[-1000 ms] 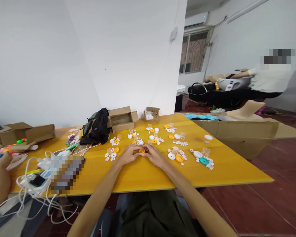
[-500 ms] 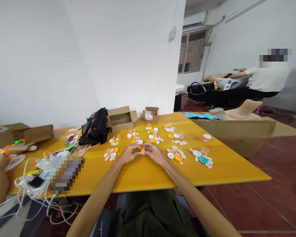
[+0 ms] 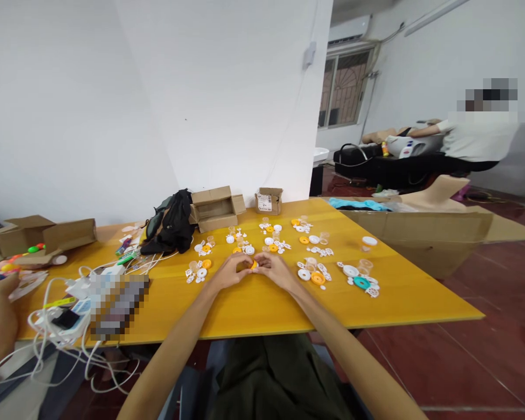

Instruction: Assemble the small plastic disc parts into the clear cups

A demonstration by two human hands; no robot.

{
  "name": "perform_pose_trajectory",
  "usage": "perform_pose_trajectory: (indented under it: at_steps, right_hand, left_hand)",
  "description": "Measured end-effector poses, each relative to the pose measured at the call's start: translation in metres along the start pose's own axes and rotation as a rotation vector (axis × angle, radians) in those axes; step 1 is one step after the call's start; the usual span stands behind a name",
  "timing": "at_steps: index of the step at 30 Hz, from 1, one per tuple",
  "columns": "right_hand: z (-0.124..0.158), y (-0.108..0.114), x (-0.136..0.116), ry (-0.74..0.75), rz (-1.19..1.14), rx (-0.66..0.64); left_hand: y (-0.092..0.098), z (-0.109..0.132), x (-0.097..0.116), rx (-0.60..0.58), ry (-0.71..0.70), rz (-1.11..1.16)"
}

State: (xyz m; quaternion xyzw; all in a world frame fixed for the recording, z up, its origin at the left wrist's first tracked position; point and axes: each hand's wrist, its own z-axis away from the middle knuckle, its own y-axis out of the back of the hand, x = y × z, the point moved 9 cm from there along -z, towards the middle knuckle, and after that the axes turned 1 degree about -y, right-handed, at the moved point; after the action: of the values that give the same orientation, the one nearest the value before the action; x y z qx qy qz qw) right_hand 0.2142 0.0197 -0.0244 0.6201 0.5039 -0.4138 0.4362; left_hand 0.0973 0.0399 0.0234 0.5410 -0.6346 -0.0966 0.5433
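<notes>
Between the fingertips of both hands is a small orange plastic part [image 3: 254, 265], mostly covered by the fingers. My left hand [image 3: 231, 272] grips it from the left and my right hand [image 3: 273, 270] from the right, just above the table. Right behind the hands lie a white disc [image 3: 249, 249] and some orange pieces. To the right is a group with an orange ring [image 3: 318, 278], a white ring [image 3: 304, 274] and small white cut-out pieces. Farther right lie a teal ring [image 3: 361, 283] and a clear cup [image 3: 365, 267].
On the yellow table [image 3: 262, 318] stand a lidded clear jar [image 3: 368, 242], cardboard boxes [image 3: 214, 219] and a black bag [image 3: 175, 224]. Cables and a power strip [image 3: 65, 326] lie left, beside another person's hand [image 3: 0, 309]. One person [image 3: 476, 137] sits at the back right.
The camera view has shifted slightly. My hands stay together on the orange part, which shows a little less between the fingers.
</notes>
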Motion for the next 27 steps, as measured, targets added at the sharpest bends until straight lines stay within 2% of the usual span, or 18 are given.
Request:
perform_pose_trajectory:
  at_steps: [9, 14, 27]
  right_hand:
    - [0.008, 0.001, -0.012, 0.061, 0.169, -0.049]
    - [0.01, 0.001, -0.018, 0.087, 0.187, -0.083]
    - [0.015, 0.002, -0.026, 0.1, 0.272, -0.104]
  left_hand:
    - [-0.005, 0.001, 0.005, -0.009, -0.072, -0.035]
    - [-0.007, 0.002, 0.007, -0.032, -0.096, -0.017]
    - [-0.011, 0.002, 0.009, -0.049, -0.056, -0.044]
